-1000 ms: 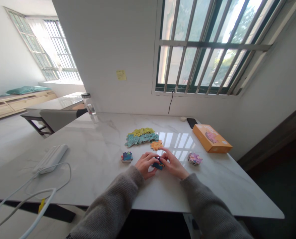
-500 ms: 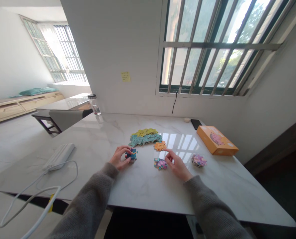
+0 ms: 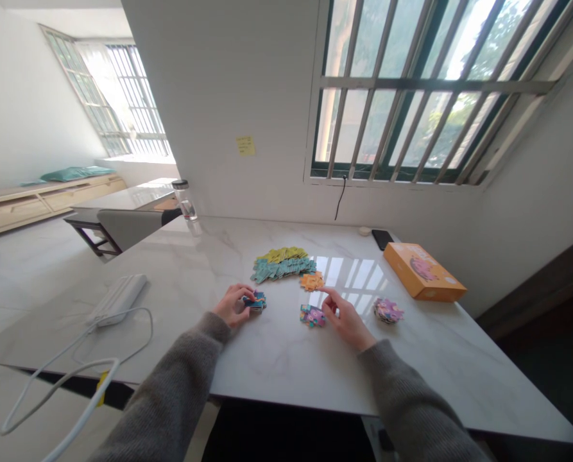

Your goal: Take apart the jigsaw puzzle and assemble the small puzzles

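A small stack of dark blue jigsaw puzzle pieces lies on the white marbled table. My left hand is at its left side, thumb and fingertips curved round its edge. My right hand hovers low over the table with its index finger reaching forward and the other fingers loosely bent apart. Its fingertips are just right of a pile of purple puzzle pieces; whether they touch it I cannot tell. Orange pieces lie just beyond that index finger.
Teal pieces and yellow-green pieces fan out behind. Pink-purple pieces are stacked at right, near an orange box and a phone. A white power strip with its cable lies left; a bottle stands at the back left.
The view has shifted slightly. My left fingers have drawn a little left on the blue stack, exposing more of it. My right hand stays nearly in place beside the purple pieces.
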Action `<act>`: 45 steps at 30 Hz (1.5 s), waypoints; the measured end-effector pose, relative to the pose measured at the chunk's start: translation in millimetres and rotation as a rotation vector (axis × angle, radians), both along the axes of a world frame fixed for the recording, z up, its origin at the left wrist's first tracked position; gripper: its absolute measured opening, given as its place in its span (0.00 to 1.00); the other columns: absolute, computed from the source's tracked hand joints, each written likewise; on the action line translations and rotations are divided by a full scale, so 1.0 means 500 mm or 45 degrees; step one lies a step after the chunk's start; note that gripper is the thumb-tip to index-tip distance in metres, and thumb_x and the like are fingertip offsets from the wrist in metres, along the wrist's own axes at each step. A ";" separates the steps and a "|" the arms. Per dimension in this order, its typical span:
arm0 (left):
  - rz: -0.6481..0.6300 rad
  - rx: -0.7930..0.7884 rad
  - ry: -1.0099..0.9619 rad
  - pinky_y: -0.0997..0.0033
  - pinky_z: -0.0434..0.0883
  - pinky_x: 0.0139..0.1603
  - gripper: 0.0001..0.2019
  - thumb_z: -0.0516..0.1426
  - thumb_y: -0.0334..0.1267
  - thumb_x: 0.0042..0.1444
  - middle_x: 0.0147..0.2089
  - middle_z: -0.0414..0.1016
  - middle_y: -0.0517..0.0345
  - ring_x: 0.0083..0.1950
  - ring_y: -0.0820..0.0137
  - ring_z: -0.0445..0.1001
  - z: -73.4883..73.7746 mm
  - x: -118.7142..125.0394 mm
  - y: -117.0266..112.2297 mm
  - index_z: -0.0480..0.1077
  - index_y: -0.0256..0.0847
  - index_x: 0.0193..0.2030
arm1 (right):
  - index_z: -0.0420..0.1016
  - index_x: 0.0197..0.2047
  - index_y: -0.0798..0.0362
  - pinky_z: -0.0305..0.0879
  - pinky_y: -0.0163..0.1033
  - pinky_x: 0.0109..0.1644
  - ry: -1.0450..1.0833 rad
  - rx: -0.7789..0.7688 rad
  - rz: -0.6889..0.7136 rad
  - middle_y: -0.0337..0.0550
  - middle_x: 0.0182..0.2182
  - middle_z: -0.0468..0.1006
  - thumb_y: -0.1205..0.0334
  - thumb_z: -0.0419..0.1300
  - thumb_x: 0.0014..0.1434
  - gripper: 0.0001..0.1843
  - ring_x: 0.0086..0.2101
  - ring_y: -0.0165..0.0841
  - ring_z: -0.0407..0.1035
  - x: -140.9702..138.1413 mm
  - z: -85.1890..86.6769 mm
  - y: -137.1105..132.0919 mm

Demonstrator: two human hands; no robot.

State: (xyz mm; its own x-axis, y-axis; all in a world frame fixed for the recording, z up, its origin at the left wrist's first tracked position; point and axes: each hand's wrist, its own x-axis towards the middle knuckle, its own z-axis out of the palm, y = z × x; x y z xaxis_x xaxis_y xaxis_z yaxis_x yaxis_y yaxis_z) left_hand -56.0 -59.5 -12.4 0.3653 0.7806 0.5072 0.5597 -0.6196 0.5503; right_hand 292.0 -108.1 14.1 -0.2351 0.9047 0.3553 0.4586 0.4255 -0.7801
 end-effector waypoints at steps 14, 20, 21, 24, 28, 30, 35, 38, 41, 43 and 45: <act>-0.041 -0.119 -0.070 0.53 0.72 0.55 0.10 0.58 0.28 0.43 0.47 0.72 0.49 0.52 0.59 0.72 -0.010 0.007 0.012 0.72 0.40 0.35 | 0.64 0.59 0.49 0.63 0.37 0.34 -0.051 -0.002 0.002 0.37 0.30 0.70 0.62 0.51 0.64 0.20 0.29 0.31 0.64 0.006 -0.009 0.005; 0.022 0.025 0.035 0.49 0.66 0.61 0.13 0.56 0.28 0.45 0.53 0.69 0.48 0.56 0.57 0.68 0.012 0.018 -0.014 0.71 0.41 0.39 | 0.73 0.51 0.47 0.63 0.48 0.53 -0.385 0.139 0.140 0.47 0.42 0.70 0.62 0.60 0.59 0.16 0.45 0.40 0.64 0.010 -0.008 -0.005; 0.041 0.080 0.051 0.49 0.66 0.60 0.13 0.56 0.28 0.46 0.53 0.70 0.49 0.55 0.57 0.68 0.021 0.025 -0.023 0.70 0.41 0.39 | 0.73 0.50 0.47 0.62 0.49 0.54 -0.427 0.141 0.161 0.47 0.43 0.70 0.63 0.61 0.58 0.16 0.45 0.41 0.64 0.010 -0.006 -0.007; 0.068 0.266 0.122 0.52 0.67 0.57 0.11 0.55 0.27 0.47 0.50 0.72 0.50 0.52 0.58 0.67 0.044 0.057 -0.053 0.69 0.42 0.38 | 0.72 0.49 0.47 0.62 0.49 0.54 -0.484 0.123 0.184 0.46 0.43 0.69 0.66 0.61 0.57 0.16 0.45 0.40 0.64 0.010 0.000 -0.012; -0.028 0.391 0.190 0.55 0.66 0.52 0.10 0.55 0.27 0.49 0.46 0.74 0.52 0.50 0.59 0.68 0.055 0.128 -0.085 0.69 0.43 0.38 | 0.70 0.50 0.49 0.62 0.48 0.54 -0.468 0.125 0.150 0.47 0.44 0.69 0.70 0.61 0.53 0.20 0.46 0.41 0.63 0.007 0.002 -0.012; -0.114 0.387 0.228 0.56 0.66 0.52 0.10 0.55 0.28 0.50 0.45 0.74 0.53 0.48 0.60 0.68 0.052 0.170 -0.095 0.69 0.43 0.39 | 0.70 0.50 0.49 0.62 0.48 0.55 -0.466 0.139 0.133 0.47 0.44 0.69 0.73 0.61 0.50 0.23 0.47 0.41 0.63 0.006 -0.001 -0.012; -0.229 0.265 0.287 0.56 0.68 0.50 0.12 0.57 0.31 0.52 0.47 0.73 0.52 0.50 0.58 0.69 0.034 0.259 -0.095 0.70 0.44 0.45 | 0.68 0.53 0.50 0.64 0.47 0.55 -0.385 0.167 0.165 0.47 0.46 0.69 0.74 0.60 0.49 0.27 0.49 0.41 0.64 0.005 -0.006 -0.010; -0.191 0.186 0.214 0.54 0.69 0.53 0.15 0.59 0.33 0.52 0.51 0.71 0.50 0.53 0.57 0.67 0.025 0.277 -0.088 0.69 0.44 0.47 | 0.65 0.56 0.49 0.64 0.48 0.57 -0.275 0.204 0.185 0.47 0.49 0.68 0.74 0.59 0.50 0.29 0.51 0.41 0.63 0.006 -0.007 -0.007; -0.182 0.144 0.107 0.52 0.68 0.58 0.16 0.61 0.34 0.50 0.54 0.70 0.48 0.56 0.56 0.66 0.018 0.272 -0.079 0.69 0.43 0.48 | 0.64 0.57 0.49 0.65 0.48 0.56 -0.214 0.243 0.206 0.47 0.49 0.68 0.74 0.59 0.49 0.31 0.50 0.40 0.64 0.002 -0.007 -0.006; -0.211 0.127 0.055 0.53 0.68 0.58 0.14 0.61 0.33 0.51 0.53 0.71 0.49 0.55 0.57 0.67 0.014 0.266 -0.074 0.69 0.43 0.46 | 0.64 0.56 0.49 0.66 0.48 0.55 -0.205 0.259 0.226 0.47 0.48 0.69 0.75 0.59 0.48 0.31 0.49 0.40 0.64 -0.004 -0.005 -0.008; -0.236 0.111 0.031 0.55 0.69 0.56 0.11 0.61 0.33 0.52 0.49 0.73 0.51 0.53 0.59 0.69 0.011 0.263 -0.071 0.70 0.43 0.44 | 0.65 0.56 0.49 0.66 0.48 0.54 -0.196 0.265 0.237 0.47 0.47 0.69 0.75 0.59 0.48 0.32 0.49 0.41 0.65 -0.010 -0.002 -0.013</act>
